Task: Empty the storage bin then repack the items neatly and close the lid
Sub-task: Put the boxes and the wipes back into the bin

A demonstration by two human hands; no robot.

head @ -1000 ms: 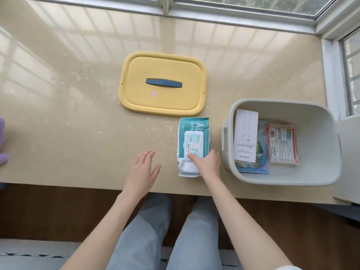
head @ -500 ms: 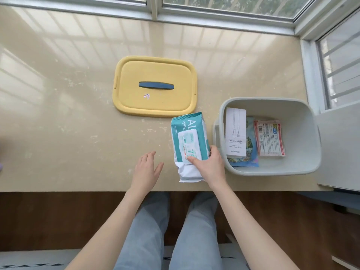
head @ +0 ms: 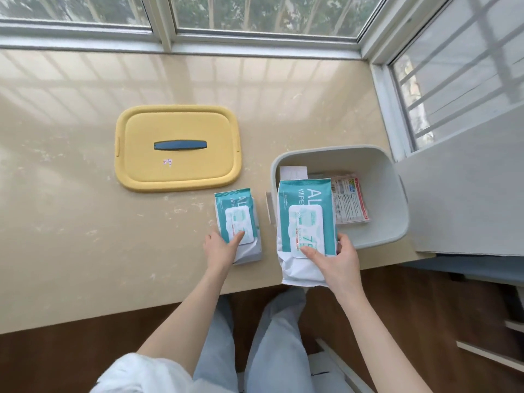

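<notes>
The storage bin (head: 377, 231), a pale grey-green plastic tub with rounded corners and smooth, slightly glossy walls, stands open at the right end of the beige counter (head: 71, 222), whose polished stone-like top is flecked with small pale marks and striped with window reflections. Its yellow lid (head: 177, 148), a matte rounded rectangle with a raised rim and a dark blue bar handle set into the middle, lies flat on the counter to the left of the bin and well apart from it (a tiny pale sticker sits below the handle, too small to read). The raised wipes pack (head: 304, 231), a soft teal-and-white plastic pouch with a rigid white flip lid, is held up over the bin's near-left corner by the right hand (head: 331, 262), thumb pressed on the flip lid and fingers wrapped round the pack's right edge; it hides much of the bin's interior. A second wipes pack (head: 236, 222), of the same kind, lies flat on the counter just left of the bin, and the left hand (head: 222, 248) rests on its near end with one finger laid on the flip lid; whether it grips the pack is unclear. Inside the bin, a red-edged printed packet (head: 350, 199) lies flat, and only the top of a white card (head: 293, 173) shows behind the raised pack. The printing on both is illegible.
</notes>
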